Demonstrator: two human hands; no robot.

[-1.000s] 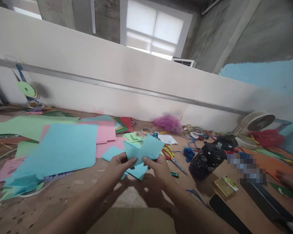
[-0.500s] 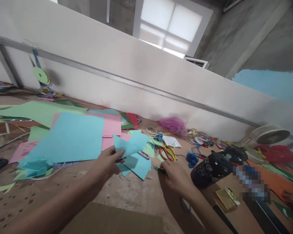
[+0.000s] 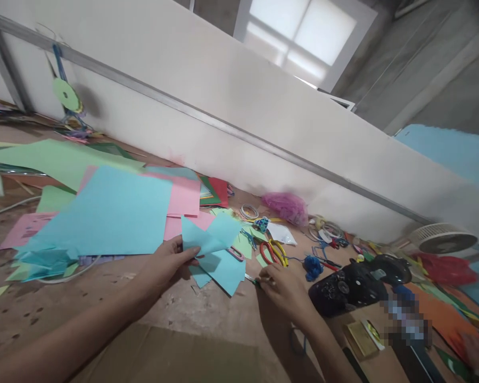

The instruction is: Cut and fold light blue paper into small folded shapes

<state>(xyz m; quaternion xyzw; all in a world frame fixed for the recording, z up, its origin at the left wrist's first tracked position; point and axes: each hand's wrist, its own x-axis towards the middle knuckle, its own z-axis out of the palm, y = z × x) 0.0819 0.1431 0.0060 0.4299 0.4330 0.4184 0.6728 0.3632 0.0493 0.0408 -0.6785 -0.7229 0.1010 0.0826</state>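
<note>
My left hand [image 3: 165, 263] pinches a folded light-blue paper piece [image 3: 211, 238] and holds it just above the wooden table [image 3: 207, 314]. More light-blue offcuts [image 3: 219, 271] lie under it. My right hand [image 3: 285, 287] rests on the table to the right, fingers closed on a small green pen-like object [image 3: 252, 280]. Red-and-yellow-handled scissors [image 3: 273, 252] lie just beyond that hand.
Large blue [image 3: 104, 218], pink [image 3: 183, 198] and green [image 3: 59, 162] sheets cover the left of the table. A black jar [image 3: 349, 287], blue yarn [image 3: 313, 266], a pink bag [image 3: 285, 205], a white fan [image 3: 441, 239] and cardboard [image 3: 175, 354] lie around. A white partition [image 3: 223, 101] backs the table.
A second ago both hands held the blue paper. My right hand let go and moved right and down to the green object on the table; the left keeps the paper.
</note>
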